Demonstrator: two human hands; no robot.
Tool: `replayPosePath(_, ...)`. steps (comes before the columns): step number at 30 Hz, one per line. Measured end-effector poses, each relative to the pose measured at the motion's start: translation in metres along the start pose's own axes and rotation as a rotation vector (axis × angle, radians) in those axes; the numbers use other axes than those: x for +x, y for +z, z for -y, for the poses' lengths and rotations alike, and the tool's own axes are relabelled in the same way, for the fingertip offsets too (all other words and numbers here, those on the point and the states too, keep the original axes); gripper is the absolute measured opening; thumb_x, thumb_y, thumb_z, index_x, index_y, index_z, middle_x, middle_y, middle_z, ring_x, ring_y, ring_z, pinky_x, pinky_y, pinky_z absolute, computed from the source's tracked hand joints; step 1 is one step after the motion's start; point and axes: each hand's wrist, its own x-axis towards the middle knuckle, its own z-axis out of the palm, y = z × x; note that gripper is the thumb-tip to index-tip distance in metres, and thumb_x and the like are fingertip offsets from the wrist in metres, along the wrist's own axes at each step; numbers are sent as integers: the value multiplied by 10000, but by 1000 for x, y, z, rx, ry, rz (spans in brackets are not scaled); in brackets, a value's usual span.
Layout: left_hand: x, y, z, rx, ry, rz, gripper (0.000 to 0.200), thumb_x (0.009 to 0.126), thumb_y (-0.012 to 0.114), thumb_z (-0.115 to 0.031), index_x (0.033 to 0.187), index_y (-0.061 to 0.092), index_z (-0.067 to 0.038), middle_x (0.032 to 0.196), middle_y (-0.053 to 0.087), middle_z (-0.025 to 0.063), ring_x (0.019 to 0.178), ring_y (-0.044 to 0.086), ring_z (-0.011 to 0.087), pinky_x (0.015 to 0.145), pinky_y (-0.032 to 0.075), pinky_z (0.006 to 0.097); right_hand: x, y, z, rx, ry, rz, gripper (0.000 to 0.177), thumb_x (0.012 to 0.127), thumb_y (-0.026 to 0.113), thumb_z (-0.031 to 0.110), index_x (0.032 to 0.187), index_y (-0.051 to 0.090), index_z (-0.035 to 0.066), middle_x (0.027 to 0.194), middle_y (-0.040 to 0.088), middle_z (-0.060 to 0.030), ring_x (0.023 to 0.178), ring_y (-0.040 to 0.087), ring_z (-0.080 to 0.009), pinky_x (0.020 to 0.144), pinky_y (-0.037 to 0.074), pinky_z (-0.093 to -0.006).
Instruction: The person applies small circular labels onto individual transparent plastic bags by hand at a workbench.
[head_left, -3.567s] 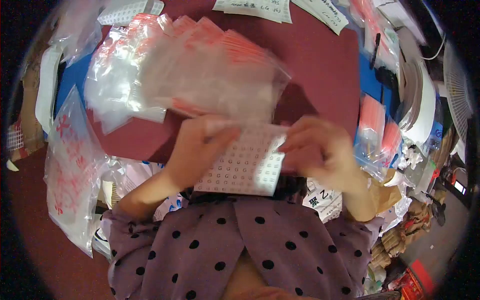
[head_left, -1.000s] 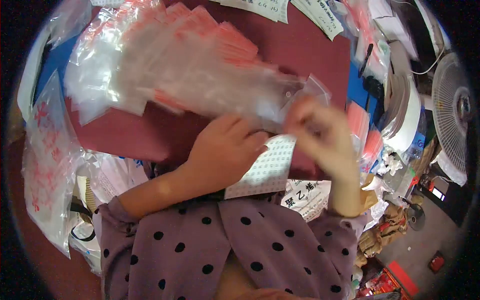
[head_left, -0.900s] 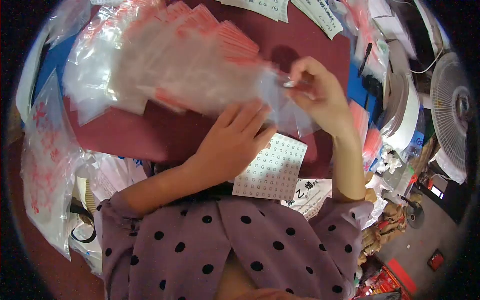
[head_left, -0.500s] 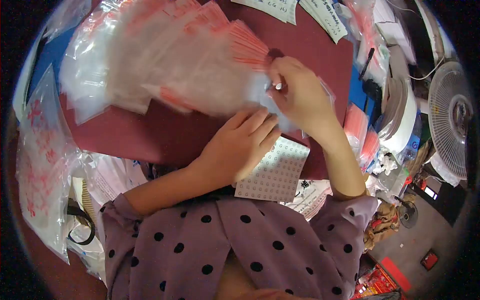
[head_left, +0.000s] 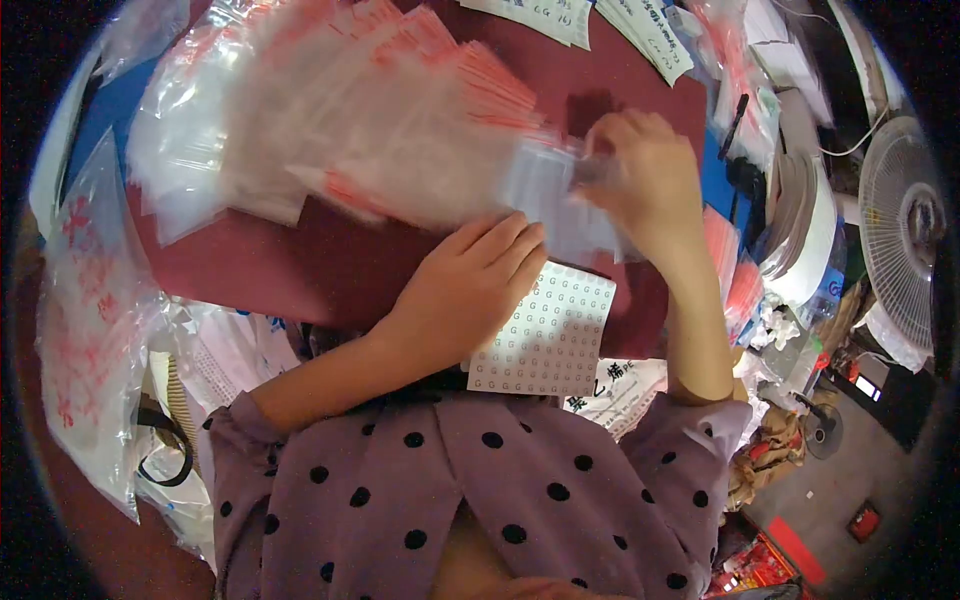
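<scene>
My left hand (head_left: 475, 280) lies over the left side of a white sheet (head_left: 550, 335) printed with rows of small letter Gs. Its fingers are close together and the thumb is hidden; the hand grips the sheet, whose lower end hangs past the table edge. Just beyond the fingertips is a stack of small clear plastic bags (head_left: 545, 195). Over the right part of these bags, my right hand (head_left: 645, 165) has its fingers curled in a pinch, smeared by motion. Whatever it pinches cannot be made out. Left of the stack, red-edged clear zip bags (head_left: 390, 130) fan out across the dark red table (head_left: 260, 265).
Handwritten paper slips (head_left: 645, 40) lie at the far table edge. A large clear bag with red print (head_left: 90, 320) hangs at the left. Packets and a stack of cards (head_left: 795, 220) crowd the right side, near a white fan (head_left: 910, 230).
My right hand has moved right and slightly away from me, uncovering more of the small clear bags. My left hand and the G-printed sheet have barely shifted.
</scene>
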Motion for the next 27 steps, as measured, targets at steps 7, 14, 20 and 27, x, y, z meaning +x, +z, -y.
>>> replayPosePath(7,2,-3,-3,57,-25,18,279,744,598,-176,1001,606,-67,1134,567,63,1113,488,205,922,381,374,-8,11,12,343,-15,241,139,659,704,185,711,618,89,755,621,-82,783,594,-278,654,444,-390)
replayPosePath(14,0,-19,-12,-133,-57,-60,218,749,573,-144,944,593,-48,979,576,84,997,514,241,837,407,381,-28,0,-3,597,164,260,237,670,729,184,823,599,58,777,600,-82,776,577,-239,654,440,-350)
replayPosePath(20,-6,-31,-13,-782,-317,43,191,807,499,-107,923,581,21,773,569,130,734,545,293,656,444,360,-68,-36,44,793,-134,71,187,702,668,53,882,621,47,821,574,-93,748,550,-256,660,441,-333)
replayPosePath(27,-7,-28,-12,-1374,-476,108,272,888,429,-116,1017,580,71,941,643,151,850,594,200,761,445,285,-105,-22,56,293,-317,-50,192,690,568,144,848,667,100,818,608,-23,705,550,-213,639,411,-329)
